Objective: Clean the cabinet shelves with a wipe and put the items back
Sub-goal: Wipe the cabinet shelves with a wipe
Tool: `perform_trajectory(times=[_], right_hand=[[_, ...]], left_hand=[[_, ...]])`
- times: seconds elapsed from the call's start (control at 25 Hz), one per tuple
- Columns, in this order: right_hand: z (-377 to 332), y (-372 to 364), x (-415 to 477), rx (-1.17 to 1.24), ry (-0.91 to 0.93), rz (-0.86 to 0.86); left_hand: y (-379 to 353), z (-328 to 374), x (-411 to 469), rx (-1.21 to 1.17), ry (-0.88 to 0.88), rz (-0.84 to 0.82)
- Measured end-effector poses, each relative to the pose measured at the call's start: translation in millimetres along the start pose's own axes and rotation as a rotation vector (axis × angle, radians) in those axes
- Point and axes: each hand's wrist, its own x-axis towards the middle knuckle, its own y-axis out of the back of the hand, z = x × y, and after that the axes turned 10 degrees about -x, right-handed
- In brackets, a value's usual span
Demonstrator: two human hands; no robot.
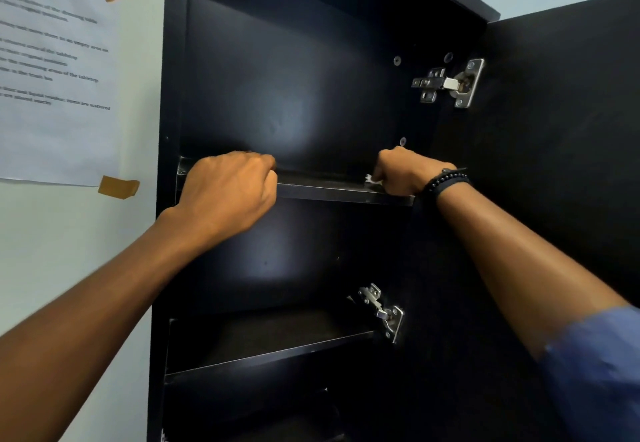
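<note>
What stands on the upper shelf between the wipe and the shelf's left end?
Only the left hand, curled over the upper shelf near that end. Nothing else shows between it and the wipe in the right hand.

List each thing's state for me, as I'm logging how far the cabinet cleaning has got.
cabinet door, swung open to the right.
left hand, curled over the upper shelf's front edge.
right hand, gripping the wipe at that shelf's right end.
upper shelf, holds no items.
wipe, bunched, mostly hidden in the fist.
lower shelf, nothing seen on it.
paper sheet, taped to the wall.
</note>
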Motion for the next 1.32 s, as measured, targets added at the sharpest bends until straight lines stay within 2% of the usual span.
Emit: perform_trajectory(times=[0.08,0.16,0.24,0.32,0.4,0.44,0.52,0.6,0.76,0.88,1.0,1.16,1.32], right_hand=[[10.0,2.2,-5.9,-0.032,0.033,-0.054],[17.4,5.9,-8.0,-0.069,-0.014,-0.099],[12.9,6.7,-2.3,0.019,-0.068,-0.073],[-7.2,5.3,6.1,0.13,-0.047,-0.012],[-30.2,9.9,10.0,0.236,0.012,0.064],[-43.2,15.9,10.9,0.285,0.053,0.103],[-75.9,32.2,8.3,0.356,0.166,0.162],[-113.6,50.0,7.2,0.393,0.294,0.197],[-174.9,76.2,2.5,0.445,0.497,0.27],[-180.1,70.9,-15.7,0.497,0.538,0.38],[-168.8,46.0,-41.8,0.546,0.453,0.607],[-130.2,-16.6,-58.6,0.426,0.161,0.941],[-65.2,-79.7,-66.8,0.488,-0.252,0.964]], left_hand=[[16.3,2.5,-0.8,-0.257,0.017,-0.062],[33.4,0.4,-3.4,-0.45,-0.033,-0.01],[44.2,-4.9,-7.5,-0.347,-0.157,0.093],[48.4,-18.3,-12.8,-0.059,-0.279,0.15],[53.1,-30.9,-19.0,0.165,-0.262,0.159],[55.6,-35.7,-21.2,0.172,-0.224,0.169],[60.1,-40.1,-25.3,0.029,-0.164,0.195],[61.3,-42.3,-29.2,-0.067,-0.169,0.22],[62.9,-52.5,-33.5,-0.101,-0.217,0.174],[65.7,-55.6,-35.9,-0.085,-0.224,0.161],[56.9,-50.1,-35.5,0.031,-0.229,0.213],[35.7,-34.1,-30.1,0.181,-0.356,0.222],[14.2,-16.6,-35.0,0.134,-0.342,0.236]])
